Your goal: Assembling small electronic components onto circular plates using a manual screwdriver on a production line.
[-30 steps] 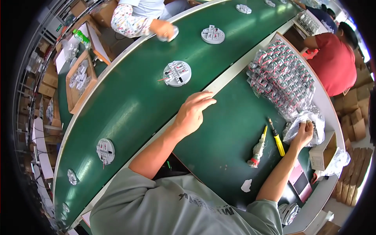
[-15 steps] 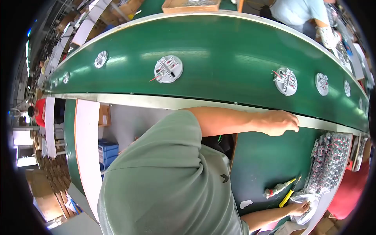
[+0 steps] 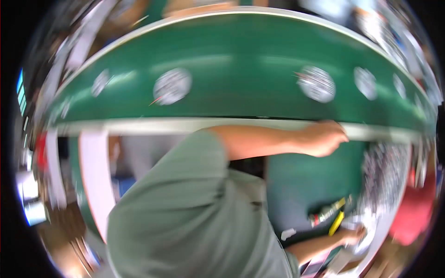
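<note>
My left hand (image 3: 324, 138) is closed, fingers curled down, over the pale rail (image 3: 273, 123) at the near edge of the green conveyor belt (image 3: 241, 88). Whatever it may hold is hidden. At the lower right, my right hand (image 3: 353, 235) is at a clear plastic bag (image 3: 367, 241), its fingers bent inward; motion blur hides what is between them. Beside it on the green worktable (image 3: 306, 185) lie a yellow-handled tool (image 3: 337, 223) and a pale tool with a red end and yellow tip (image 3: 327, 212).
Round white parts, one with a red wire (image 3: 172, 86) and another (image 3: 317, 84), lie along the belt. Many small assemblies in clear wrap (image 3: 382, 180) are packed at the table's right side. A white scrap (image 3: 288, 234) lies near my right forearm. A person in red (image 3: 412, 213) is beyond.
The whole view has shifted and blurred. The round parts on the belt appear farther left. Both hands keep about the same places at the rail and the bag.
</note>
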### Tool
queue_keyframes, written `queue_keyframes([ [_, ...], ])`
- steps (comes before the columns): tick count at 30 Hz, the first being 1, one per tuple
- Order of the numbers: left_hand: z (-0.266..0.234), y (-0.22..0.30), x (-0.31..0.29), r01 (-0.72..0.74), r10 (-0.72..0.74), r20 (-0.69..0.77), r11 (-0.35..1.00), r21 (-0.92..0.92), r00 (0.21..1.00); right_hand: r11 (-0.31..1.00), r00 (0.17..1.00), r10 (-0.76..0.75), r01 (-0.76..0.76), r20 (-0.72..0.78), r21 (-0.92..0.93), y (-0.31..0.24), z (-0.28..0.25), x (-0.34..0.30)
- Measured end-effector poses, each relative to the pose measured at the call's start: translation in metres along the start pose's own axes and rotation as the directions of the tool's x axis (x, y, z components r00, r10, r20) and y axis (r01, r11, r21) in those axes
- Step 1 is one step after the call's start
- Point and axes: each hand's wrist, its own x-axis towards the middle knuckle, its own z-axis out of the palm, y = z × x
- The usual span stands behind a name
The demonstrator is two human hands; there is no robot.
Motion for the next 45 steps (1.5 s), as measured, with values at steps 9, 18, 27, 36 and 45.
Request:
queue_keyframes([
  [9,-0.010,0.004,0.010,-0.123,0.091,0.123,0.951,0.285,0.988,0.837,0.936,0.346,-0.340,0.068,0.429,-0.069,0.011,-0.013],
  [18,0.009,-0.115,0.183,0.073,0.188,-0.288,0.709,0.702,0.939,0.855,0.946,0.304,-0.323,0.112,0.406,-0.075,0.023,-0.005],
  [27,-0.004,-0.150,0.281,0.376,-0.469,0.013,0.723,0.580,0.883,0.978,0.981,0.193,-0.193,0.010,0.084,-0.027,0.010,0.012],
  [36,-0.036,-0.124,0.199,0.272,-0.333,-0.026,0.721,0.637,0.943,0.992,0.993,0.117,-0.119,-0.033,-0.046,-0.023,0.030,0.022],
  [45,-0.024,0.000,0.029,-0.033,0.021,0.043,0.948,0.317,0.999,0.998,0.990,0.027,-0.034,-0.135,-0.047,0.001,0.022,0.019],
])
